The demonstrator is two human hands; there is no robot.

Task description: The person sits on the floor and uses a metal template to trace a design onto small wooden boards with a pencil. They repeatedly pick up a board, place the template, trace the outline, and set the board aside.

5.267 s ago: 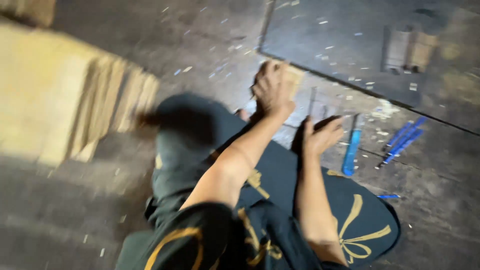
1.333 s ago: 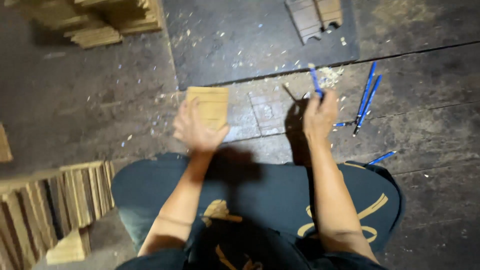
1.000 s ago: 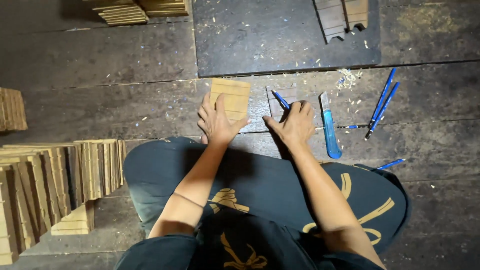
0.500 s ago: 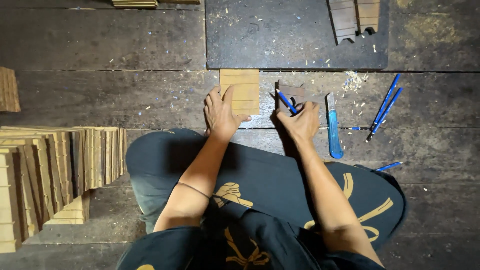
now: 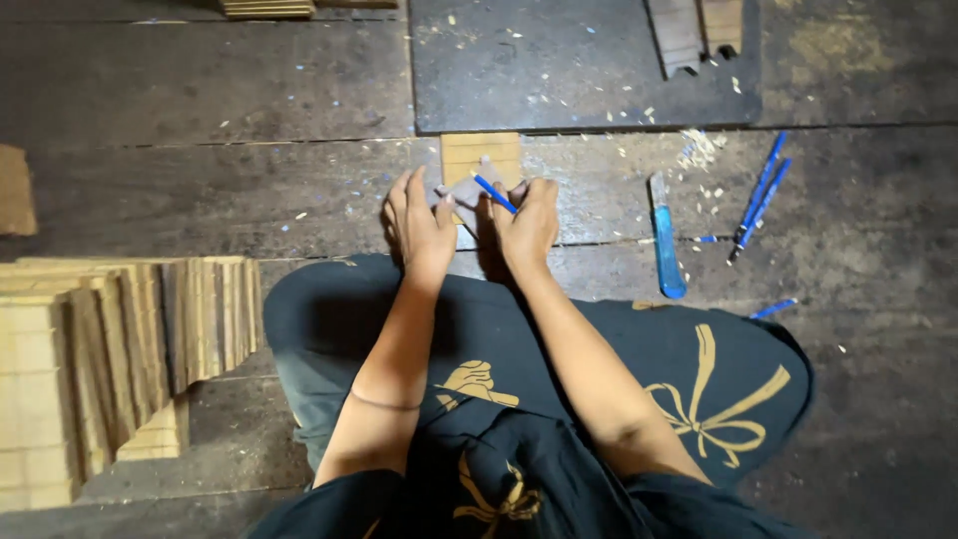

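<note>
Marking step, I judge: left hand (image 5: 419, 225) pins grey template (image 5: 469, 190) flat on the wood tile (image 5: 481, 160); right hand (image 5: 527, 222) grips blue pencil (image 5: 494, 193), tip on the tile; next needs steady tracing along the template edge.

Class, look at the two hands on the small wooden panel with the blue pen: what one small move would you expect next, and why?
Probably drawing the blue pen along the edge of the dark template. The left hand presses the template flat on the pale wooden panel, and the right hand holds the pen with its tip at the template, so tracing seems the likely next move.
</note>
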